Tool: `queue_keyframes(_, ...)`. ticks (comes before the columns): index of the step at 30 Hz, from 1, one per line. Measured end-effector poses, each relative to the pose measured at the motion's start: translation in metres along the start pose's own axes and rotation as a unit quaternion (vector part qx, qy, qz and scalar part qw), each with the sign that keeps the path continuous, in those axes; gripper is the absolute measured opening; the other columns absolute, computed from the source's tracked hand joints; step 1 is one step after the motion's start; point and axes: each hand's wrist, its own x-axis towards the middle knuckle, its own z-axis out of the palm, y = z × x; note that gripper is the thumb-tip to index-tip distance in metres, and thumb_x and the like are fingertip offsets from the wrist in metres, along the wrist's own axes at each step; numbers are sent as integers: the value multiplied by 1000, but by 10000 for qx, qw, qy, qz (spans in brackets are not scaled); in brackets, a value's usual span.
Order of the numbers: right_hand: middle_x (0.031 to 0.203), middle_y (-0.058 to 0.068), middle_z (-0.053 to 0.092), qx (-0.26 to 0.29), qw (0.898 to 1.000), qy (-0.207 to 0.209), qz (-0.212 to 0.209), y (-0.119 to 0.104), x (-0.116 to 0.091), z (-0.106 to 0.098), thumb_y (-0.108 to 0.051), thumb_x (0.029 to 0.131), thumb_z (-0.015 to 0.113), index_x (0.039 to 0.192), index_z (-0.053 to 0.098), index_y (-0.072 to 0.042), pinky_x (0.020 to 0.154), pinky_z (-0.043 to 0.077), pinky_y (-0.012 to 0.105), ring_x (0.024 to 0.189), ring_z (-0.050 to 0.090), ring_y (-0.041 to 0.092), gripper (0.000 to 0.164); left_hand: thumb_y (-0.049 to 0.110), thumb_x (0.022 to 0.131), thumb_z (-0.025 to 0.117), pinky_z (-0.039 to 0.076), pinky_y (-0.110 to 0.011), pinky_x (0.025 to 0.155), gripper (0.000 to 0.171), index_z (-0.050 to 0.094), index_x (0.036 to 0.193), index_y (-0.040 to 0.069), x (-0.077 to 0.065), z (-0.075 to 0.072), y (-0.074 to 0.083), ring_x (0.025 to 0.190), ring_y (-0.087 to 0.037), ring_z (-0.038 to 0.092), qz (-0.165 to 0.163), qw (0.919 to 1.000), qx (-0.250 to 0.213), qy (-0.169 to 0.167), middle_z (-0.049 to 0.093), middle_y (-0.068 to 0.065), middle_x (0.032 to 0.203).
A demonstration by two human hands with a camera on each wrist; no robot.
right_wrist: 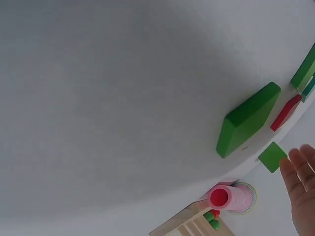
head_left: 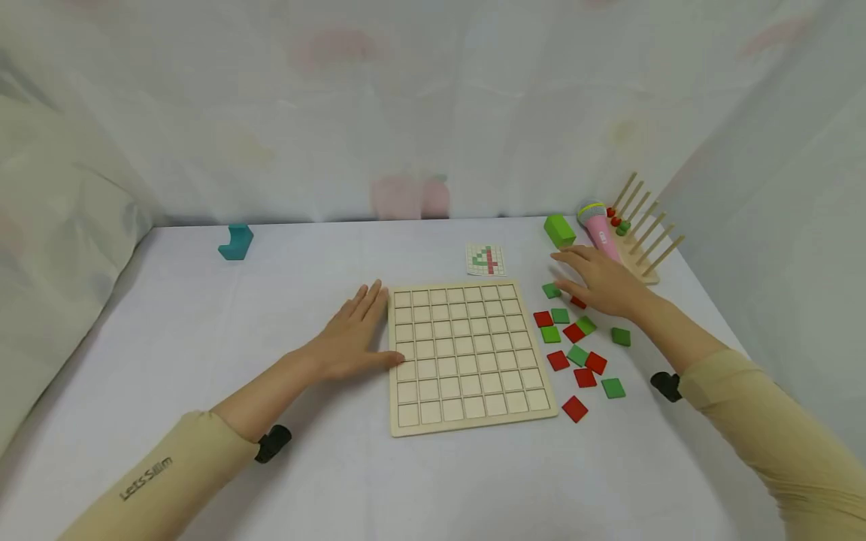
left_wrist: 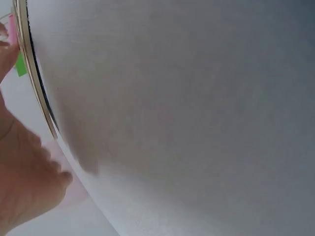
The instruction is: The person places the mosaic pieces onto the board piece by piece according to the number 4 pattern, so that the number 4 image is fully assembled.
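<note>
A square wooden grid board [head_left: 473,428] lies flat on the white table, its cells bare. My left hand [head_left: 348,338] rests along the board's left edge, fingers straight, thumb tip over the rim. In the left wrist view this hand [left_wrist: 29,177] appears beside the board's edge [left_wrist: 34,73]. Right of the board lie several red and green square tiles [head_left: 585,377]. My right hand [head_left: 598,282] is over the far end of these tiles with fingers extended and spread. Its thumb tip is close to a green tile [head_left: 550,291], and it partly covers a red tile [head_left: 578,303].
Behind the board lies a small card [head_left: 485,260] with a red and green grid pattern. A green block [head_left: 559,231], a pink toy microphone [head_left: 601,229] and a wooden peg stand [head_left: 646,274] with beads are at the back right. A teal curved piece [head_left: 236,244] sits back left.
</note>
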Motion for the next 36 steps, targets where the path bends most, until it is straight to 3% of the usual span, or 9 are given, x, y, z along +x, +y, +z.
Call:
queue_keyframes(8, 123, 20, 63, 682, 9972, -242, -184, 1, 9, 6, -18, 91, 70, 124, 63, 1, 96, 51, 51, 109, 62, 34, 38, 62, 77, 73, 10, -59, 125, 124, 2, 159, 1, -2, -1, 0, 156, -40, -1, 346, 9979, -411, -348, -3, -16, 168)
queue_keyframes(20, 106, 14, 70, 787, 9964, -252, -170, -2, 14, 9, -12, 86, 75, 108, 72, 0, 94, 51, 48, 102, 62, 28, 25, 67, 68, 78, 10, -57, 126, 135, 4, 158, 0, 0, -1, 2, 156, -40, -1, 293, 9978, -345, -492, -2, -16, 168)
queue_keyframes(28, 104, 14, 70, 822, 9962, -295, -59, -1, 16, 11, -13, 87, 75, 102, 68, -3, 92, 53, 48, 102, 65, 28, 20, 66, 69, 78, 12, -60, 124, 133, 5, 158, 0, 1, -1, 3, 156, -42, 2, 324, 9981, -196, -488, 0, -14, 169)
queue_keyframes(36, 90, 9, 71, 915, 9954, -271, 103, -5, 15, 9, -11, 84, 77, 93, 61, -5, 74, 52, 34, 82, 61, 20, 20, 64, 69, 79, 13, -62, 123, 133, 6, 158, -1, 1, -1, 4, 155, -43, 2, 370, 9980, -213, -469, 1, -16, 168)
